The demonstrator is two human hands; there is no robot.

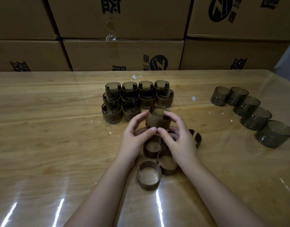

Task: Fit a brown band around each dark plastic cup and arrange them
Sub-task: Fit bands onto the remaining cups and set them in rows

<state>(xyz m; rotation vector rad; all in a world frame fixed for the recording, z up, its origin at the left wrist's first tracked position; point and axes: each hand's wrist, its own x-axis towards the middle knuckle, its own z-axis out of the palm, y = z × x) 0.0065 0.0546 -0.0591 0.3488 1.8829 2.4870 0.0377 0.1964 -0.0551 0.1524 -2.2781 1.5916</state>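
Stacked cardboard cartons [124,54] with dark printed logos wall off the far edge of your glossy wooden table [42,136]. Just above the table, both of your hands grip one dark plastic cup [159,112] with a brown band [157,122] around it: your left hand [136,138] curls on its left side, your right hand [180,136] on its right, and the two thumb tips nearly meet at the band's lower edge. The cup tilts slightly toward you. Right behind it stands a block of banded cups [136,99] in three tight rows: four, four, then two at the left. Under and just before your wrists lie loose brown bands [149,176], open rings resting on edge. Well apart at your right, five bare dark cups [252,112] curve in a line toward the table's near right side.
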